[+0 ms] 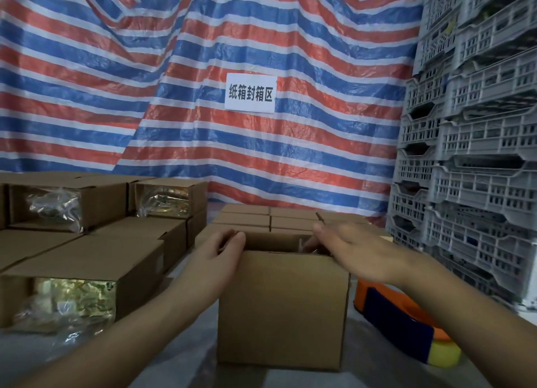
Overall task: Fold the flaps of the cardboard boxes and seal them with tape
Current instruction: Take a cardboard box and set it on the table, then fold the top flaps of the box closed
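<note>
Behind my workspace, a white sign (250,93) reading 纸箱封箱区 hangs on the striped tarp (174,82). Right before me stands the open cardboard box (283,309). My left hand (216,254) curls its fingers over the left top edge; my right hand (357,252) lies flat across the right edge, fingers straight. Just right of the box lies the orange-and-blue tape dispenser (406,325). Stacked boxes (96,236) crowd the left, grey crates (470,143) the right.

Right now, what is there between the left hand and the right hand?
In the head view, the open top of the cardboard box lies between the left hand and the right hand.
</note>
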A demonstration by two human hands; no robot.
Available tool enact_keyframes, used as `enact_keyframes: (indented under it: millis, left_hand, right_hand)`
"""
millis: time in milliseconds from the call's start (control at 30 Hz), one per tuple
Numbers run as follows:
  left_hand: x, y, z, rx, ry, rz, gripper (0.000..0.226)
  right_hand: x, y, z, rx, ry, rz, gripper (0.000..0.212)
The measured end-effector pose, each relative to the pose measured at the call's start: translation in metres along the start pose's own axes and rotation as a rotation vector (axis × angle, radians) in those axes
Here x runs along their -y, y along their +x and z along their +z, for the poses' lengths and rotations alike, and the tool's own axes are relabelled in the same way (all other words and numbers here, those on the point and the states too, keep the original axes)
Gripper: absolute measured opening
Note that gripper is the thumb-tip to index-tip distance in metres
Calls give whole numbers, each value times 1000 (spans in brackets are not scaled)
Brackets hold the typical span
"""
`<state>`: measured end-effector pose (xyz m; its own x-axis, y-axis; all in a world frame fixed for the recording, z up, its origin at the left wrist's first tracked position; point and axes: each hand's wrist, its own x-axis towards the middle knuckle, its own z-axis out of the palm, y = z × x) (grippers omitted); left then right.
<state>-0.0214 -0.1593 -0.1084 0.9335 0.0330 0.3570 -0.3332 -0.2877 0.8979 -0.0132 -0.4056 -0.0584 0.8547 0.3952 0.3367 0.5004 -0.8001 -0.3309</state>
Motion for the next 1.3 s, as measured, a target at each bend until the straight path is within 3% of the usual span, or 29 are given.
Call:
enact_keyframes:
  millis: [67, 133, 300, 400, 533, 700, 800, 933, 1000, 1133, 1233, 1300]
  left_hand:
    - [2, -1, -3, 49, 13, 26, 12]
    - [5, -2, -6, 80, 22, 56, 17]
    - [25, -4, -12, 130, 74, 150, 68]
    - [33, -5, -12, 153, 68, 166, 68]
    - [34, -5, -5, 223, 57, 179, 48]
    - [36, -2, 0, 237, -19, 104, 45]
    - [37, -2, -1, 235, -5, 90, 46]
    - [37, -3, -2, 265, -19, 96, 44]
    - [37, -4, -2, 271, -18, 118, 45]
    - [38, -5, 0, 247, -45, 131, 46]
    - [38, -5, 0, 243, -69, 127, 47]
    - [40, -4, -1, 257, -101, 118, 45]
  right_hand:
    - [6, 1, 2, 148, -4, 97, 99]
    - [11, 4, -1, 212, -70, 189, 101]
    - [20, 11, -10, 371, -284, 281, 89]
    - [25, 12, -14, 452, -339, 295, 87]
    - [26, 11, -15, 474, -352, 278, 94]
    - [20, 11, -11, 378, -290, 229, 102]
    - [6, 2, -1, 202, 3, 154, 101]
    - [-18, -19, 24, -414, 404, 30, 65]
    - [-35, -32, 43, -654, 600, 109, 51]
    - [-50, -33, 76, -464, 774, 195, 37]
    - [-41, -35, 80, -317, 624, -18, 59]
    - [-37, -33, 80, -234, 612, -33, 62]
